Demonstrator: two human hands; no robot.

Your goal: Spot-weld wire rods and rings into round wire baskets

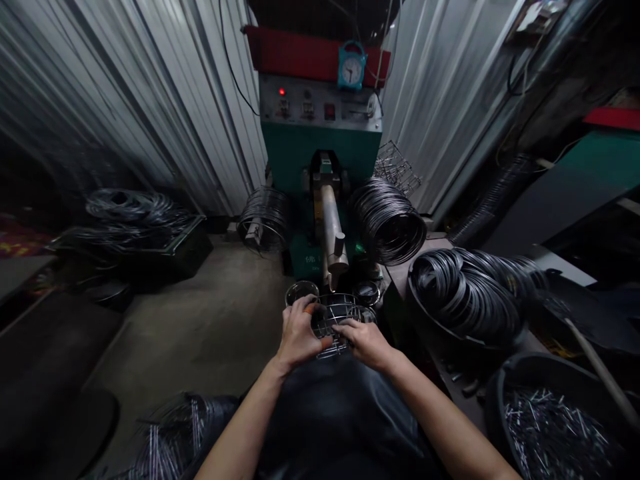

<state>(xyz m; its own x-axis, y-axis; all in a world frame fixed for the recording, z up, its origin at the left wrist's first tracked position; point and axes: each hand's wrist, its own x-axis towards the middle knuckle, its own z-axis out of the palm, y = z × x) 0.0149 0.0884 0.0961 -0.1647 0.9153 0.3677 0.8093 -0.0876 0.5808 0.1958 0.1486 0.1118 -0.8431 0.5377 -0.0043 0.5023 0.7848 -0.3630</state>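
Note:
A small round wire basket (345, 308), made of thin bright rods, is between my hands below the tip of the machine's metal arm (331, 217). My left hand (299, 332) grips its left side, thumb low and fingers over the upper wires; orange coverings show on the thumb and a finger. From the right, my right hand (369, 341) has its fingers closed at the basket's near wires. Whether a loose rod is also in those fingers is too dark to see. Round metal parts (367, 293) sit just behind the basket.
Wire ring stacks hang left (265, 220) and right (387, 220) of the green machine (285, 150). More coiled rings (465, 293) fill a tub at right. A bucket (500, 393) holds short rods. Wire bundles (173, 433) lie at lower left, and a crate (185, 250) stands farther back.

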